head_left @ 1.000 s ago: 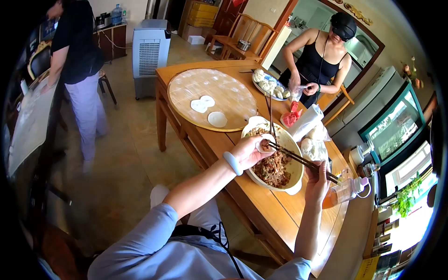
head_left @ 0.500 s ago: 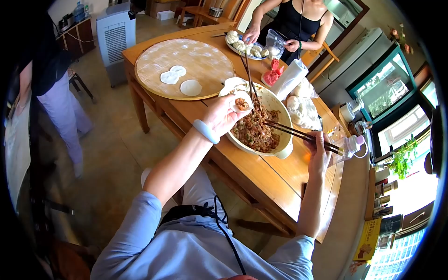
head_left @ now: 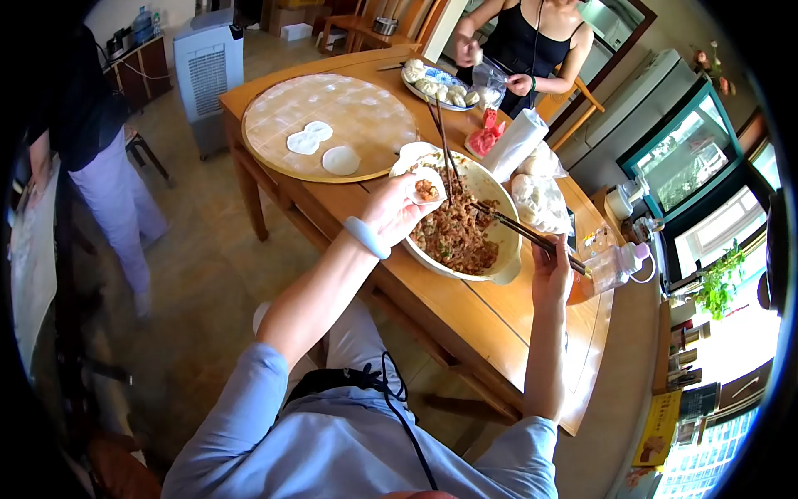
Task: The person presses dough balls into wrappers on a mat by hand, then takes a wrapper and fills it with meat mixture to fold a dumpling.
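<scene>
My left hand [head_left: 392,208] holds a round dough wrapper [head_left: 426,185] with a small heap of meat filling on it, over the left rim of a white bowl [head_left: 507,264]. Fingers of my right hand [head_left: 551,270] are closed on dark chopsticks [head_left: 532,236], whose tips reach into the meat filling [head_left: 465,237] in the bowl. A second pair of chopsticks [head_left: 442,133] stands in the filling, leaning on the far side. Three flat wrappers [head_left: 340,160] lie on a floured round board [head_left: 274,116] beyond my left hand.
Across the wooden table [head_left: 490,308], a person in black [head_left: 532,41] handles a plastic bag beside a plate of buns [head_left: 432,86]. A paper roll [head_left: 517,143], a bag of dough [head_left: 540,200] and a bottle [head_left: 607,268] stand right. Another person [head_left: 108,158] is at far left.
The view has tilted down since the earliest frame. My right hand's chopsticks have left the wrapper and now touch the bowl's filling. The person across has lifted a hand from the plate.
</scene>
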A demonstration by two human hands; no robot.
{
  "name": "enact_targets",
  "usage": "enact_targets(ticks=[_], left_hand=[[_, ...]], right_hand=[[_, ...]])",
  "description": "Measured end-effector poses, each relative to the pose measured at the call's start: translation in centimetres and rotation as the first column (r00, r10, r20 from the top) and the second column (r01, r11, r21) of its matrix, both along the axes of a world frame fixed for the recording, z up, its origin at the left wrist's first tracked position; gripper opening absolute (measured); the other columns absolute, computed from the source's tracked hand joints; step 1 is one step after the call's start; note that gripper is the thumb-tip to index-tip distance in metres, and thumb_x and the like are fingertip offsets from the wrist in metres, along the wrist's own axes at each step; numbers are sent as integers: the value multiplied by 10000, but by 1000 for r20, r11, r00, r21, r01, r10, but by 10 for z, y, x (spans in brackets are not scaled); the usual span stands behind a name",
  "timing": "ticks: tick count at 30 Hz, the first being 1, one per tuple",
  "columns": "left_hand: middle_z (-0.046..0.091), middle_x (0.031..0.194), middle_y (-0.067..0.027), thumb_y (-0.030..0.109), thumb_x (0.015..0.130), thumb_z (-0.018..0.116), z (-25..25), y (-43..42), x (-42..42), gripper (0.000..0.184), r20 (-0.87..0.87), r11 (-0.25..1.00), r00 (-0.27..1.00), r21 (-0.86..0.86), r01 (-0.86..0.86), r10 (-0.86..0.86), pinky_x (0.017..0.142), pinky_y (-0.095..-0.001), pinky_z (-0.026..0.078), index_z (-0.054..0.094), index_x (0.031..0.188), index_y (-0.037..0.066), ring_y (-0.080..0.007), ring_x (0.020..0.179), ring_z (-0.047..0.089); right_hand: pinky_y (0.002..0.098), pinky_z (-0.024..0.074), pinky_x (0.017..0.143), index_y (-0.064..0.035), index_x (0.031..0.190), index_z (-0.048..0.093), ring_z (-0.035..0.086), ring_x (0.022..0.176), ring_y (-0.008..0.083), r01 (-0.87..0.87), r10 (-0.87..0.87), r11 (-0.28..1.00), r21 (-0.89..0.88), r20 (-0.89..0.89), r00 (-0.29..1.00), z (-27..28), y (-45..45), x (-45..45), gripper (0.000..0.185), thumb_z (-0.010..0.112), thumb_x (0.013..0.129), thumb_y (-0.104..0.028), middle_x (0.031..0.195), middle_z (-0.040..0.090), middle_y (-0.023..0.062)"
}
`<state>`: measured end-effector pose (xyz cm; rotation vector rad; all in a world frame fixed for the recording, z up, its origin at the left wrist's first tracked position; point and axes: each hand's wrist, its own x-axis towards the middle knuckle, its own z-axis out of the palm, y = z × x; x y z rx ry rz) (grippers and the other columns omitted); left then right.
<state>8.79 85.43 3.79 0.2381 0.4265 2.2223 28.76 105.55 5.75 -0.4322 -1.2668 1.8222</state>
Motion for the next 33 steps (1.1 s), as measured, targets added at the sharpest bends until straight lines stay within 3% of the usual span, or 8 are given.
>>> enact_targets(ticks=[5,6,9,14,17,21,29,33], left_hand=[[516,1153,-158,93,935,334,-1,3,3,287,-8,997,999,-62,51,-52,942,-446,444,416,1177,-40,-270,1068,519],[515,1148,-164,102,945,314,6,2,8,287,33,993,996,-75,88,-86,927,-441,463,414,1170,-46,-278,1050,529],[502,1158,-176,91,946,313,2,2,7,284,47,982,982,58,181,-184,927,-437,473,401,1172,-56,-285,1031,540],[478,1180,-196,71,937,329,5,-2,8,296,17,974,981,122,189,-193,941,-431,471,368,1197,-66,-333,1071,516],[519,1105,-176,105,950,309,6,-3,9,254,12,980,983,75,182,-184,891,-413,506,421,1124,-43,-267,993,556],[462,1201,-207,89,945,299,6,-3,10,320,29,977,979,82,197,-199,960,-424,456,343,1219,-71,-334,1082,510],[490,1171,-207,107,946,325,8,-4,13,311,1,973,973,-3,230,-230,958,-430,450,391,1178,-90,-324,1059,526],[503,1133,-210,104,942,335,6,-7,11,305,-43,968,968,13,249,-248,966,-430,441,406,1160,-97,-323,1056,525]], right_hand=[[258,511,717,-29,902,553,581,837,157,-53,50,998,-30,-87,995,17,-11,-2,214,532,901,-242,876,582,76],[261,518,722,-24,900,549,594,821,166,-136,134,991,-7,-117,984,23,-16,-3,200,523,905,-223,872,593,85],[276,523,729,-11,897,544,608,808,177,-183,194,960,213,-33,980,29,-23,-10,197,506,912,-204,868,599,94],[295,534,731,4,941,548,618,819,210,-184,207,887,424,-10,978,37,-25,-10,235,453,934,-211,923,606,142],[312,520,758,30,932,532,610,833,191,-156,187,932,327,-66,980,38,-16,-8,246,452,936,-203,916,592,115],[277,534,692,10,920,539,618,784,173,-216,235,950,227,-61,970,37,-15,-10,232,445,939,-202,855,602,99],[215,546,609,-21,836,559,621,703,139,-160,161,981,110,0,987,36,-14,-20,248,477,925,-238,791,611,84],[196,547,586,-31,823,550,613,668,122,-187,183,982,-25,-102,978,38,-12,-21,234,486,921,-234,785,610,69]])
